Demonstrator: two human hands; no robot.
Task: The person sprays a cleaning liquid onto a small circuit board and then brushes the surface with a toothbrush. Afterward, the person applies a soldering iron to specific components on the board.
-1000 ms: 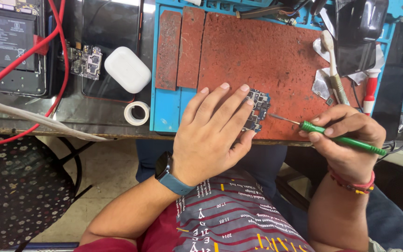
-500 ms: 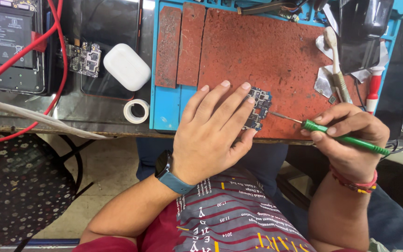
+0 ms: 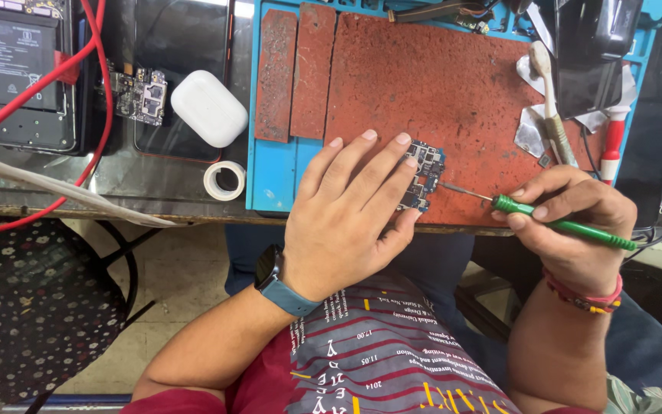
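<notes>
Workbench layout: a blue work mat (image 3: 273, 172) with a worn red pad (image 3: 438, 92) occupies the upper centre of the frame, at the bench's near edge.

Circuit board (image 3: 423, 172): lies flat on the red pad, centre of the frame, close to the pad's lower edge.

Left hand (image 3: 346, 215): palm down, fingers spread and extended, grasping nothing. The fingertips (image 3: 403, 139) press on the left part of the circuit board and cover it there. A blue-strapped watch (image 3: 273, 280) sits on the wrist.

Right hand (image 3: 576, 218): centre right of the frame, closed around a green-handled screwdriver (image 3: 568, 226) in a pen-style grip. The metal tip points left and meets the right edge of the circuit board.

Surrounding items:
- Roll of white tape (image 3: 224, 180), just left of the mat.
- White earbud case (image 3: 208, 107), upper left of the frame.
- Second small circuit board (image 3: 139, 93), beside the earbud case.
- Red cable (image 3: 78, 115), looping across the upper left.
- Toothbrush (image 3: 549, 100), upper right, on the pad's right edge.
</notes>
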